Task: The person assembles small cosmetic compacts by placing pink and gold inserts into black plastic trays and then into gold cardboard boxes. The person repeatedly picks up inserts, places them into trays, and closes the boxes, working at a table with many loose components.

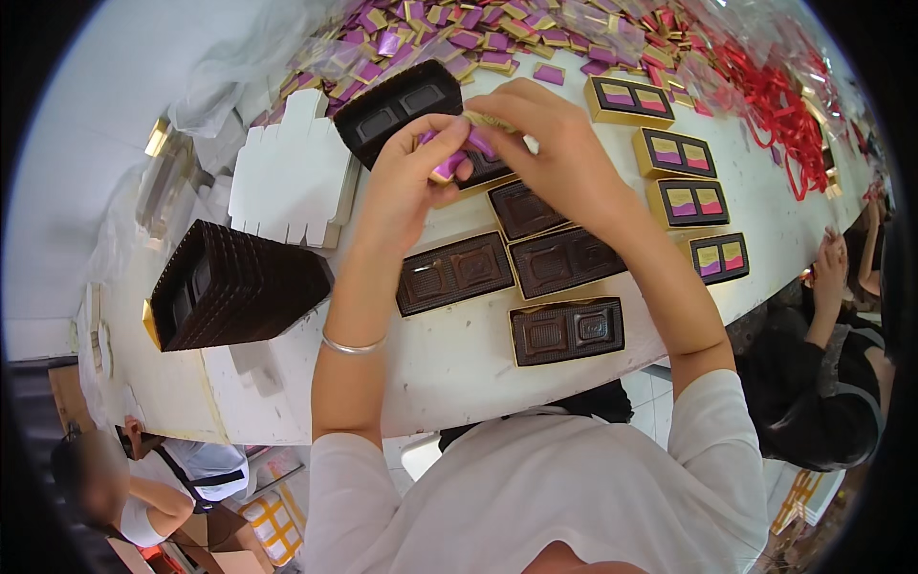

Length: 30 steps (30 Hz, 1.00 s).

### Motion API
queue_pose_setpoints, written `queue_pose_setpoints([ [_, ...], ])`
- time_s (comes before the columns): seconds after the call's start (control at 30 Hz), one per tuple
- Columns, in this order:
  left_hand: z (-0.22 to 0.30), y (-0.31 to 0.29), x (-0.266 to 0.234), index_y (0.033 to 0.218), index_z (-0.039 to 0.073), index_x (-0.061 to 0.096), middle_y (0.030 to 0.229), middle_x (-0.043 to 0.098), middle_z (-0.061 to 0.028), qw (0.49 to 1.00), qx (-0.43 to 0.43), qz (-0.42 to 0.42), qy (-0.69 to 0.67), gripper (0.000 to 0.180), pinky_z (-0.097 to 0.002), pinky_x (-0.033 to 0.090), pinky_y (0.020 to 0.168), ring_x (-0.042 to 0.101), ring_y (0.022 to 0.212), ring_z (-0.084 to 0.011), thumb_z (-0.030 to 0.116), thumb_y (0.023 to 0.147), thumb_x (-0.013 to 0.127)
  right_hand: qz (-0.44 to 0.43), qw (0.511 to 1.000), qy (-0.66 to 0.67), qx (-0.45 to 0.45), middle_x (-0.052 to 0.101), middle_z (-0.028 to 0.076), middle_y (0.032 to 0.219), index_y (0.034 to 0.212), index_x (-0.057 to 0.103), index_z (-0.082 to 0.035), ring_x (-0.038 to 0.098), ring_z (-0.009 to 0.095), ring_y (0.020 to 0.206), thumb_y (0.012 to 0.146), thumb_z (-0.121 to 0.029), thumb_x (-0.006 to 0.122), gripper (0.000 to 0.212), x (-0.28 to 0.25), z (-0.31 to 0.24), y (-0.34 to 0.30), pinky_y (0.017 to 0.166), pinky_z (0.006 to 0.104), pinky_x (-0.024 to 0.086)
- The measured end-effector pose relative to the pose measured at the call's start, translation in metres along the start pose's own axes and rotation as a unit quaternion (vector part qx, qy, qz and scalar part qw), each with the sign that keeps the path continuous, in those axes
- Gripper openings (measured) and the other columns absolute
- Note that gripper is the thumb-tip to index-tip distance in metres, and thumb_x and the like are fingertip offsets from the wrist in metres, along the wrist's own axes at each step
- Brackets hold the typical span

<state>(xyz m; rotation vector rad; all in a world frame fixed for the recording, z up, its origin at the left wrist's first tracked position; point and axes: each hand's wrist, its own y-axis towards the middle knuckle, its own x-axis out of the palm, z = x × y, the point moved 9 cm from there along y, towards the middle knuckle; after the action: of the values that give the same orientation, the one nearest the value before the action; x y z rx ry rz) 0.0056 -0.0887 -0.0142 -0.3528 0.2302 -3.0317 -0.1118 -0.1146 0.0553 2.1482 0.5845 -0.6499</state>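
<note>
At the upper middle of the frame, the left hand (pixel 406 177) has its fingers curled round purple-and-gold wrapped pieces (pixel 447 167), while the right hand (pixel 555 139) reaches in beside them, fingers drawn narrow; whether it pinches one of them I cannot tell. The likeliest mishap is a dropped piece: several small, smooth wrappers share one grasp, and loosening the fingers for one could release another into the wrong hollow or onto the surface (pixel 430 378).

Just behind the left hand, a tilted dark tray (pixel 400 107) stands close enough that a wrist turn might knock it. The boxes with bare trays at the center, such as the lower box (pixel 566 332) and the left box (pixel 455 274), lie close together, so a nudge to one could shift its neighbors. A forearm swinging left might topple the tray stack (pixel 244 287) at the left.

Colors could also get mixed up: the filled box (pixel 688 203) at the right pairs purple with pink, but the visible held pieces look purple.
</note>
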Motion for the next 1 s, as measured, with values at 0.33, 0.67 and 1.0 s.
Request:
queue_pose_setpoints([
  [0.33, 0.004, 0.004, -0.019, 0.089, 0.005, 0.062, 0.073, 0.06, 0.0006, 0.992, 0.037, 0.043, 0.115, 0.02, -0.0178, 0.034, 0.045, 0.049, 0.06, -0.0034, 0.025, 0.089, 0.058, -0.042, 0.983, 0.157, 0.087, 0.062, 0.006, 0.092, 0.113, 0.057, -0.001, 0.055, 0.012, 0.076, 0.081, -0.006, 0.065, 0.033, 0.025, 0.019, -0.003, 0.068, 0.0259, 0.047],
  [0.67, 0.004, 0.0, -0.021, 0.085, 0.003, 0.065, 0.073, 0.061, -0.0099, 0.834, 0.044, 0.064, 0.546, 0.021, -0.0311, 0.046, 0.063, 0.058, 0.066, -0.021, 0.024, 0.08, 0.066, -0.154, 0.906, 0.325, 0.222, 0.063, 0.004, 0.091, 0.107, 0.061, -0.001, 0.057, 0.009, 0.08, 0.082, -0.012, 0.066, 0.028, 0.021, 0.086, -0.008, 0.073, 0.0245, 0.048],
  [1.0, 0.004, -0.007, -0.011, 0.084, 0.008, 0.064, 0.081, 0.065, -0.0115, 0.766, 0.101, 0.103, 0.626, 0.016, -0.0387, 0.048, 0.068, 0.062, 0.077, -0.032, 0.022, 0.079, 0.067, -0.191, 0.959, 0.147, 0.148, 0.065, 0.012, 0.089, 0.101, 0.061, 0.0, 0.061, 0.022, 0.085, 0.075, -0.013, 0.07, 0.031, 0.042, 0.066, -0.011, 0.077, 0.031, 0.047],
])
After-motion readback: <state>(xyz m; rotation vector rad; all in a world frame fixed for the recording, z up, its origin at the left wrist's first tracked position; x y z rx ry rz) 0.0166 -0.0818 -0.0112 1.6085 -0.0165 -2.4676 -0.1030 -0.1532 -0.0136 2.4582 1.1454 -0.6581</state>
